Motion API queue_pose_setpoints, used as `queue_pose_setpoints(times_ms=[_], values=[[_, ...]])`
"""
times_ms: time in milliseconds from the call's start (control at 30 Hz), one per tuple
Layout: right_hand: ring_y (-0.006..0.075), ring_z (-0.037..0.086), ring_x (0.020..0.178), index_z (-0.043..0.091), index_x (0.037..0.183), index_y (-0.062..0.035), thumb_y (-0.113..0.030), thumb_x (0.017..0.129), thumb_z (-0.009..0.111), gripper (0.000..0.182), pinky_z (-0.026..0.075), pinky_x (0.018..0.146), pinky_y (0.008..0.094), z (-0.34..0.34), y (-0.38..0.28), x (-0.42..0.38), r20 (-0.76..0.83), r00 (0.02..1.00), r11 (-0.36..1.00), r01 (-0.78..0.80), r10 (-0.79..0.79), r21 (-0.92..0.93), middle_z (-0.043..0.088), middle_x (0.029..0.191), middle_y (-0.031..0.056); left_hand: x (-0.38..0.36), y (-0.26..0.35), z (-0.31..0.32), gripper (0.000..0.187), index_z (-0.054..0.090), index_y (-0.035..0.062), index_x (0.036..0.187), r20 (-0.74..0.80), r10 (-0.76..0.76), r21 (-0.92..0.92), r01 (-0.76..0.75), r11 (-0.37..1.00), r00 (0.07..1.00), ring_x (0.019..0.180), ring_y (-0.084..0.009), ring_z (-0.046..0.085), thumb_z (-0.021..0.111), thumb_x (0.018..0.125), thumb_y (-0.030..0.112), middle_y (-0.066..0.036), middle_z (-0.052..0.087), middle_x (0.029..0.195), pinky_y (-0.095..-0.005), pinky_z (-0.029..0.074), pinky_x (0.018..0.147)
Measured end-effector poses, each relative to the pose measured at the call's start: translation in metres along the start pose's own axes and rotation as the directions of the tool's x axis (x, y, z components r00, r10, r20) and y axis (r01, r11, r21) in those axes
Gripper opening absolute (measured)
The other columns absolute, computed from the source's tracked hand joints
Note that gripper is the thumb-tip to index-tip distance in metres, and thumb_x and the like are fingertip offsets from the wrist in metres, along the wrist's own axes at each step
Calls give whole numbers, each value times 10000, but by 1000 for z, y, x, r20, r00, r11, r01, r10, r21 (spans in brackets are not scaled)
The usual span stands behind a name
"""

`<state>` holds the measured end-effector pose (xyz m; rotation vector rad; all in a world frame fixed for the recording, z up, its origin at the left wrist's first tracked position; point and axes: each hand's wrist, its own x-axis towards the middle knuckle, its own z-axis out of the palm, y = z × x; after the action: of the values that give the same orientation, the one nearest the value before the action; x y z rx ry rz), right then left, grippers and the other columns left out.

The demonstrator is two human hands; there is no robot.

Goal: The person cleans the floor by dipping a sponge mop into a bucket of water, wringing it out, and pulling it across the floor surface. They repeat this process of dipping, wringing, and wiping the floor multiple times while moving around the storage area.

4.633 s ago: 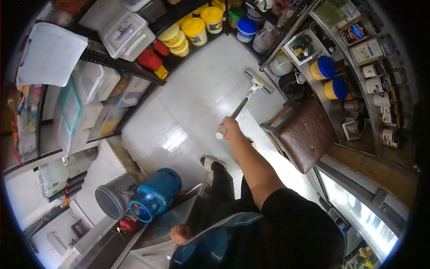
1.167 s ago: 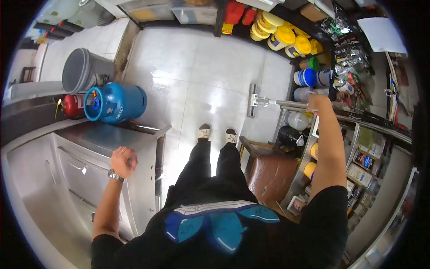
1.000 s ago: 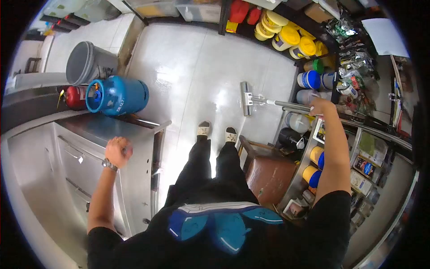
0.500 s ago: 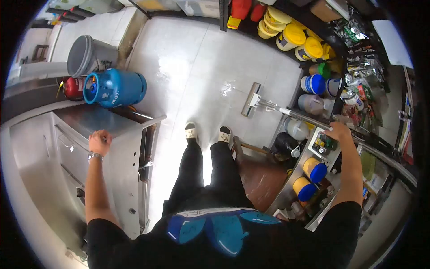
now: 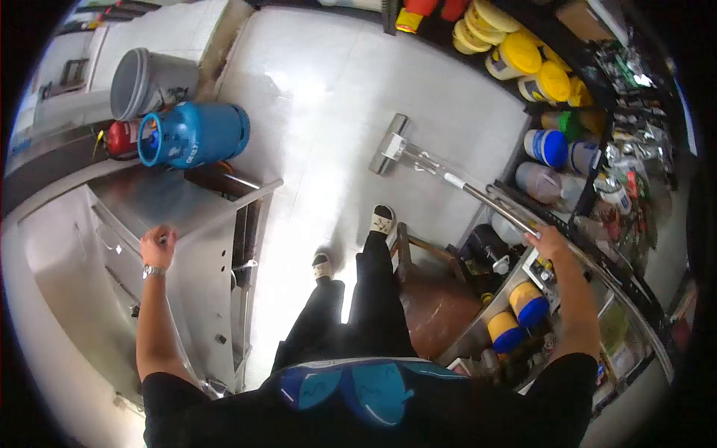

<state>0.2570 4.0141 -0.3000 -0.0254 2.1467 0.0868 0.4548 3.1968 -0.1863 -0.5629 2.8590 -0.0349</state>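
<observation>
A mop (image 5: 389,145) with a flat silver head lies against the pale tiled floor. Its metal pole slants up to the right, and my right hand (image 5: 547,241) is wrapped around it. My left hand (image 5: 158,246) is closed in a fist above the steel counter unit (image 5: 142,190); a small dark end shows in the fist, too small to name.
A blue gas cylinder (image 5: 198,134), a grey bucket (image 5: 149,84) and a red fire extinguisher (image 5: 121,140) stand at the left. Shelving on the right bears yellow-lidded tubs (image 5: 515,56) and jars with blue lids (image 5: 549,148). A brown stool (image 5: 437,302) is beside my legs.
The mop head has slid left across the floor, and my right hand has shifted slightly left and down with the pole. My feet have moved in a step. My left hand stays closed.
</observation>
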Motion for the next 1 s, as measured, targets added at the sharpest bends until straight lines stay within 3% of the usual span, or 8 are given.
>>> queue_pose_setpoints(times_ms=[33,167,200,500,633,767,867,1000], values=[[360,546,937,558,1074,-41,-459,784,534,510,431,832,396,-9,-27,0,42,999,1000,10,-10,5,589,955,212,0,-1,0,128,593,104,716,-12,16,1,-16,1000,1000,736,-247,574,613,721,231,-47,609,723,-370,426,690],[368,559,906,571,1053,-24,-442,783,542,499,437,811,403,20,-58,57,-147,970,981,193,-193,-15,601,942,203,2,3,-3,140,598,95,725,7,-15,-22,15,1000,1000,726,-249,574,625,715,233,-61,606,711,-367,421,687],[364,554,927,570,1056,-18,-439,783,544,503,434,820,404,14,-78,61,-122,985,992,124,-120,29,592,966,216,2,1,-2,140,597,96,728,7,5,8,-5,1000,1000,726,-248,573,629,712,231,-60,605,712,-365,418,688],[336,550,959,546,1085,-38,-472,785,522,527,431,825,412,59,-184,131,-50,981,969,194,-188,155,585,1010,185,1,-7,0,138,575,113,738,-21,19,-59,-21,998,1000,732,-229,559,643,704,227,-29,595,710,-358,398,682],[301,554,977,587,1027,-108,-480,766,522,459,430,826,402,60,-277,128,35,990,942,122,-140,313,593,1018,151,1,-10,2,131,576,117,742,-40,42,-73,-45,996,998,725,-227,555,643,704,222,-24,592,708,-358,391,690],[292,560,973,592,1012,-71,-487,757,530,493,438,807,403,83,-360,139,17,988,929,137,-152,343,594,1010,164,1,-6,-3,116,577,119,746,-22,9,-23,-10,1000,1000,725,-227,555,635,710,213,-22,592,715,-362,388,698],[196,576,506,595,868,-28,-397,756,584,387,473,484,329,105,-392,155,70,978,880,145,-198,453,584,632,113,-1,-9,0,98,578,119,748,-18,1,-30,-2,1000,1000,733,-224,555,622,720,202,-27,592,722,-363,387,700],[168,504,385,580,791,-19,-337,758,597,321,417,381,305,76,-367,113,113,943,793,194,-312,578,514,515,79,-1,-8,-3,81,580,119,747,21,-47,-48,48,998,999,739,-221,555,608,731,193,-32,592,726,-362,389,707]])
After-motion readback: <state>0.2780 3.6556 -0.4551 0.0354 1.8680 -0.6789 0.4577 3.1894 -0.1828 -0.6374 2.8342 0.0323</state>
